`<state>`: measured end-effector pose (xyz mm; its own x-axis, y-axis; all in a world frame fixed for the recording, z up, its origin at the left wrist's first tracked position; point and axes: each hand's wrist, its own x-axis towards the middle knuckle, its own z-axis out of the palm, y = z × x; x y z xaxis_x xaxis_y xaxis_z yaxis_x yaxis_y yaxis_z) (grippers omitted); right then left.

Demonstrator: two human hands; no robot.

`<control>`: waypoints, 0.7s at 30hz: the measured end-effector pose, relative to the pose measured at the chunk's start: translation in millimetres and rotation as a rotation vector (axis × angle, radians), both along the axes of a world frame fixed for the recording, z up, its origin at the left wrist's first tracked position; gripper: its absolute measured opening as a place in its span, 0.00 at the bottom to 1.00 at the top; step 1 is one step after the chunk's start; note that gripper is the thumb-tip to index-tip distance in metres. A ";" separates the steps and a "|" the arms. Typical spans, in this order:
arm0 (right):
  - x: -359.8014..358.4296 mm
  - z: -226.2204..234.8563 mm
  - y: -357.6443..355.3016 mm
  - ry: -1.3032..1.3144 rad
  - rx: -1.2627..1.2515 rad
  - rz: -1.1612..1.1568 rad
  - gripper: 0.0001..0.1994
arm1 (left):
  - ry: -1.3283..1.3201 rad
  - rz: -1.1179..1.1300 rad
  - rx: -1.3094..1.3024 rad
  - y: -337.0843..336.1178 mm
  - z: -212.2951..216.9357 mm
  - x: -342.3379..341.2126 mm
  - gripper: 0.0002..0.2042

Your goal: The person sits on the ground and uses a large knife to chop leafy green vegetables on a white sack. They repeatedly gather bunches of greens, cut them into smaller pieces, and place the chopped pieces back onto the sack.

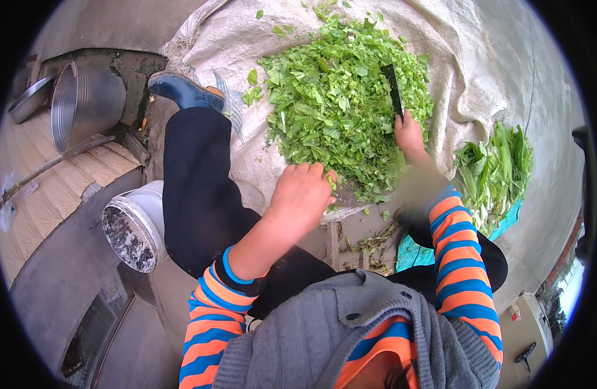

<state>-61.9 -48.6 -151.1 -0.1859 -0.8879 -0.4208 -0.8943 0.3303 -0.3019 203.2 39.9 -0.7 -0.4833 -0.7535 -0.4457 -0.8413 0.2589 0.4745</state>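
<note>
A wide heap of chopped green leaves point(337, 97) lies in front of me on a pale woven sheet point(454, 52). My right hand point(410, 135) is closed round the handle of a dark-bladed knife point(391, 87); the blade points away from me, over the right part of the heap. Closer to me, my left hand point(303, 194) is curled at the heap's near edge. Bits of green leaf point(332, 182) show at its fingertips, and the rest of its grip is hidden.
Whole leafy greens point(496, 168) lie to the right, partly on a turquoise sheet point(415, 254). On the left are a white bucket point(137, 227) on its side, a metal bucket point(91, 104) and a metal basin point(30, 100). My blue boot point(185, 89) rests at the sheet's left edge.
</note>
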 end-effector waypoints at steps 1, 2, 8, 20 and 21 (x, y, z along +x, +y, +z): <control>-5.7 -2.9 1.0 -0.068 -0.111 -0.067 0.15 | -0.025 -0.017 0.017 0.7 0.7 -0.9 0.18; -15.0 -0.8 7.7 -0.158 -0.161 -0.064 0.15 | -0.036 -0.027 0.008 0.7 1.1 0.0 0.18; -55.5 14.7 94.4 -0.362 -0.412 -0.519 0.13 | -0.019 -0.044 -0.015 4.1 0.9 3.2 0.18; 10.0 -77.6 186.5 -0.730 -0.263 -1.270 0.09 | 0.038 -0.063 -0.053 10.1 -2.3 5.9 0.18; 15.7 -68.3 180.3 -0.845 -0.276 -1.269 0.10 | 0.047 -0.063 -0.054 10.1 -2.7 5.8 0.18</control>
<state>-46.2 131.7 -219.4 -0.6520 -0.4016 -0.6431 0.3763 0.5650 -0.7343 209.0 50.0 -3.4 -0.5501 -0.7429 -0.3815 -0.7997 0.3370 0.4969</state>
